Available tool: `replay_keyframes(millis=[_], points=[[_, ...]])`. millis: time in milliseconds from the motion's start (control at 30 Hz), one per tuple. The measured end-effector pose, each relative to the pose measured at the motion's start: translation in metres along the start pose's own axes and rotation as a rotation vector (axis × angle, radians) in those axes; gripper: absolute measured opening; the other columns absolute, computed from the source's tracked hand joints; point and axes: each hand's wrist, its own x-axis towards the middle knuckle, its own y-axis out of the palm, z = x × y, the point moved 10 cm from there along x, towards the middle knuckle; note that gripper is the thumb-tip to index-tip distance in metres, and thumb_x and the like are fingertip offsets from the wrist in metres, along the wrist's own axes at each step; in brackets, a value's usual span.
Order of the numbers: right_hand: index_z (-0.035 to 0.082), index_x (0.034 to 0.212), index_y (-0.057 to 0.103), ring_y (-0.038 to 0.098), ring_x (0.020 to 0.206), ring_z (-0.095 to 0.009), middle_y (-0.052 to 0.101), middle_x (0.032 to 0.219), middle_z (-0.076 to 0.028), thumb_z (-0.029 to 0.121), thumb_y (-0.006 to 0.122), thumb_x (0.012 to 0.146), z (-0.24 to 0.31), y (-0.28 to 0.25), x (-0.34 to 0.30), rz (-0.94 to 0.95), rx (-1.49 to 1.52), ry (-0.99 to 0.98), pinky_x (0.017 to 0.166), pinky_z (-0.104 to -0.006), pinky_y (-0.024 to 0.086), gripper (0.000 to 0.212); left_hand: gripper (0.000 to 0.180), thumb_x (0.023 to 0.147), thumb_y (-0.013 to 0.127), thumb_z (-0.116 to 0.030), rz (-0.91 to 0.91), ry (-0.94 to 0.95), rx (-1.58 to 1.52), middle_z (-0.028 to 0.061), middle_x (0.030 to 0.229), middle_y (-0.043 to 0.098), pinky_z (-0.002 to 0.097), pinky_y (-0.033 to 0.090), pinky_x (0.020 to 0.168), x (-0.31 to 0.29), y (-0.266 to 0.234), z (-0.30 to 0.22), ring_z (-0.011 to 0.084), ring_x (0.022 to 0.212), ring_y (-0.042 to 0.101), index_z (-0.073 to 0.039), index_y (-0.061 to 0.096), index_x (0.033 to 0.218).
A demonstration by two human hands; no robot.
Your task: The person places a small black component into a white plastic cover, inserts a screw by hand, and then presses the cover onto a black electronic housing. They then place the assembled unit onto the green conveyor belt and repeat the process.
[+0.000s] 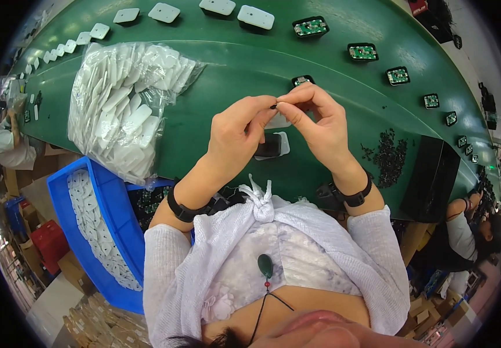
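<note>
My left hand [236,136] and my right hand [320,124] meet above the green conveyor belt [233,64], fingertips pinched together on a tiny black part [274,106]. Just under the hands lies a white housing [278,123], and below it a white housing with a dark inset [272,145]. A small green circuit board in a black frame [303,80] lies just beyond my right hand. Both wrists wear black straps.
A clear bag of white plastic covers [120,107] sits at the left. A blue bin [96,226] of white covers stands at the lower left. Loose black parts [388,153] and a black box [431,177] lie right. White covers and circuit boards line the belt's far side. Other people work at both edges.
</note>
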Motion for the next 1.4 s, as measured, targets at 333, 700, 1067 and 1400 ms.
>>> replay_keyframes(millis=[333, 700, 1067, 1400], points=[[0.003, 0.087, 0.063, 0.056, 0.063, -0.02, 0.059, 0.078, -0.008, 0.001, 0.072, 0.078, 0.053, 0.018, -0.017, -0.086, -0.817, -0.686, 0.051, -0.0289, 0.044, 0.013, 0.023, 0.091, 0.057, 0.003, 0.092, -0.302, -0.164, 0.0092, 0.083, 0.066, 0.0233, 0.048, 0.048, -0.007, 0.006, 0.026, 0.0103, 0.056, 0.061, -0.001, 0.059, 0.113], [0.002, 0.083, 0.061, 0.054, 0.059, -0.018, 0.057, 0.073, -0.007, 0.002, 0.07, 0.082, 0.024, 0.017, -0.013, -0.168, -0.668, -0.444, 0.049, -0.0271, 0.041, 0.009, 0.014, 0.092, 0.055, 0.006, 0.042, -0.351, -0.473, 0.0112, 0.103, 0.061, 0.0272, 0.056, 0.078, -0.01, 0.007, 0.041, 0.0168, 0.089, 0.066, 0.007, 0.055, 0.106], [0.003, 0.088, 0.056, 0.047, 0.059, -0.011, 0.052, 0.074, -0.005, 0.006, 0.065, 0.089, -0.012, 0.016, -0.007, -0.134, -0.241, -0.189, 0.051, -0.0256, 0.038, 0.009, 0.006, 0.088, 0.062, 0.003, -0.076, 0.027, -0.159, 0.0103, 0.1, 0.058, 0.0243, 0.053, 0.068, -0.005, -0.009, 0.011, 0.0135, 0.081, 0.062, 0.003, 0.059, 0.092], [0.005, 0.106, 0.059, 0.044, 0.076, -0.01, 0.052, 0.096, -0.001, 0.014, 0.076, 0.08, 0.029, 0.001, -0.011, -0.213, -0.56, -0.391, 0.065, -0.0217, 0.035, 0.033, 0.005, 0.091, 0.061, -0.001, -0.049, -0.158, -0.45, 0.0081, 0.098, 0.054, 0.0227, 0.05, 0.061, -0.011, -0.01, 0.026, 0.0117, 0.075, 0.06, 0.002, 0.058, 0.09]])
